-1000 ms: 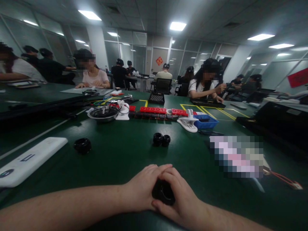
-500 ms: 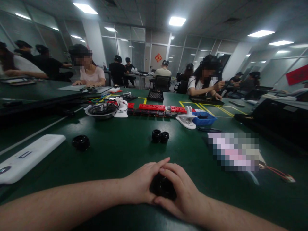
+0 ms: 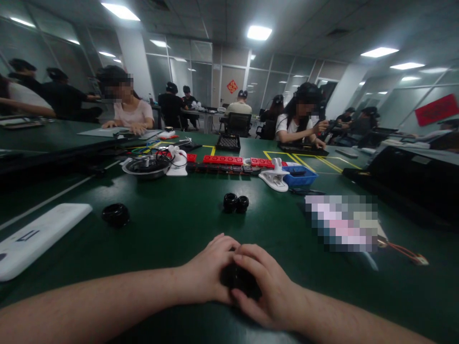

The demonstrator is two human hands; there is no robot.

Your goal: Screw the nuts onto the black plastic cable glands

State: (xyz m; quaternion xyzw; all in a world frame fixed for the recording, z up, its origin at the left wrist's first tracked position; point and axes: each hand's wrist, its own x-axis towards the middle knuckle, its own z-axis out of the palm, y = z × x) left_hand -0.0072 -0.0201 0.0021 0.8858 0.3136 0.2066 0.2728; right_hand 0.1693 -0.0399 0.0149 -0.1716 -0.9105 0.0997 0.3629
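Note:
My left hand (image 3: pixel 204 272) and my right hand (image 3: pixel 278 289) meet low in the middle of the head view, curled from both sides around a dark, rounded black piece (image 3: pixel 247 281). Their fingers cover much of it, so its kind cannot be made out. Farther up the table, two glossy black ring-like pieces (image 3: pixel 230 202) stand touching each other. A similar black piece (image 3: pixel 115 215) lies apart on the left. All of this is on or just above the green tabletop (image 3: pixel 172 224).
A white power bank-like slab (image 3: pixel 46 239) lies at left. Beyond are a metal bowl (image 3: pixel 132 168), white clamp stands (image 3: pixel 275 177), red strips (image 3: pixel 223 160) and a blue bin (image 3: pixel 300 176). A pixelated packet (image 3: pixel 340 222) lies at right. Several people sit at tables behind.
My left fingers have drawn back slightly and the fingertips of the two hands have shifted around the black piece. The view has turned a little, moving the scene slightly left.

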